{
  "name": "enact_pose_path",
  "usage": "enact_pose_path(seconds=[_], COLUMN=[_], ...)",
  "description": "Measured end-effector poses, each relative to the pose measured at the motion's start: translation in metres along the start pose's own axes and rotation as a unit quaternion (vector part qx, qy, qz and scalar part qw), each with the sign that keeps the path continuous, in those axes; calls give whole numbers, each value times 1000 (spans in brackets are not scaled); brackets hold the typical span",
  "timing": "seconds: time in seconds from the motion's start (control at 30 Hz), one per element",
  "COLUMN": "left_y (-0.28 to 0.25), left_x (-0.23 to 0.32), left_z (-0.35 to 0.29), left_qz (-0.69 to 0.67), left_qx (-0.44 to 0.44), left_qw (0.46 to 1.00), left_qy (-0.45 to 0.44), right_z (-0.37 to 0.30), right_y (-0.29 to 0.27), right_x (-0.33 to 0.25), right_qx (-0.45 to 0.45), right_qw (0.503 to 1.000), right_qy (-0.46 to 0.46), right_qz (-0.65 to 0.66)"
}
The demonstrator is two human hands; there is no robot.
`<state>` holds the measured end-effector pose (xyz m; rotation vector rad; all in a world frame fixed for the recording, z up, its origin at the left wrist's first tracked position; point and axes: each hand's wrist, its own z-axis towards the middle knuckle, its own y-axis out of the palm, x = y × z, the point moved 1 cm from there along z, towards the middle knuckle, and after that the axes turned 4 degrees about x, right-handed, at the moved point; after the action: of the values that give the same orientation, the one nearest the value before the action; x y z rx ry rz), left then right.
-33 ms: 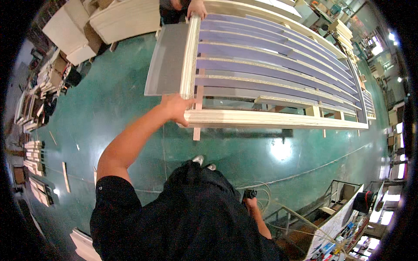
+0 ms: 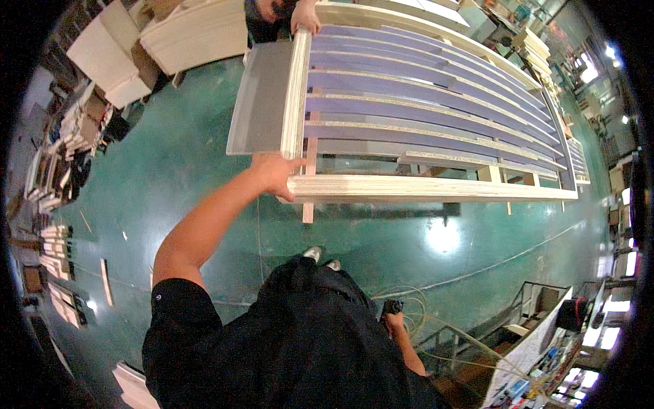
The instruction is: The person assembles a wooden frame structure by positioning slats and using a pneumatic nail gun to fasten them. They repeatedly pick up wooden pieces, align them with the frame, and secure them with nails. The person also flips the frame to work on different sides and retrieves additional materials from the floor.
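A person seen from above, in a dark top, stands on a shiny green floor [image 2: 204, 129]. A large pale wooden frame [image 2: 409, 185] reaches from 11 o'clock round to 3 o'clock, crossed by long slats [image 2: 340, 125] with lilac surfaces [image 2: 368, 88] showing between them.

The left hand [image 2: 272, 176], at 10 o'clock, is on the frame's near left corner, its fingers bent around the outside and its thumb stretched over the top edge, parted only by the thickness of the wood. The right hand [image 2: 394, 320], at 5 o'clock, hangs well apart from the frame, its fingers closed around a black tool [image 2: 393, 306] whose kind cannot be made out. A pale hose [image 2: 424, 307] loops just beside it.

At 12 o'clock, a co-worker's hand [image 2: 306, 16] touches the far end of the frame's left side. A flat grey panel [image 2: 262, 102] lies at 11 o'clock, alongside that side. At 4 o'clock, a table [image 2: 503, 373] carries small, cluttered items. Wooden pieces [image 2: 57, 253] are piled at 9 o'clock.
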<state>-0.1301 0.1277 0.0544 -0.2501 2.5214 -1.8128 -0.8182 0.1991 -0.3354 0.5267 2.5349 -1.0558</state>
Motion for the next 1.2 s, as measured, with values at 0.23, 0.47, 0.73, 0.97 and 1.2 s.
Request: enact_pose_path(seconds=[0.23,0.47,0.73,0.97,1.2], left_y=[0,-36,-23,-13,2], left_x=[-3,4,-25,-40,-59], left_z=[5,-4,-21,16,46], left_qz=[-10,98,103,154,41], left_qx=[-35,-80,40,69,80], left_qw=[999,989,981,920,884], left_qy=[-8,70,158,354,459], right_z=[-28,-16,-41,-76,-93], right_y=[35,56,60,73,158], right_x=[4,17,-30,-97,-115], right_qx=[28,-20,21,33,72], right_qw=[965,990,946,939,915], right_qy=[217,120,130,201,174], right_qz=[147,75,295,277,357])
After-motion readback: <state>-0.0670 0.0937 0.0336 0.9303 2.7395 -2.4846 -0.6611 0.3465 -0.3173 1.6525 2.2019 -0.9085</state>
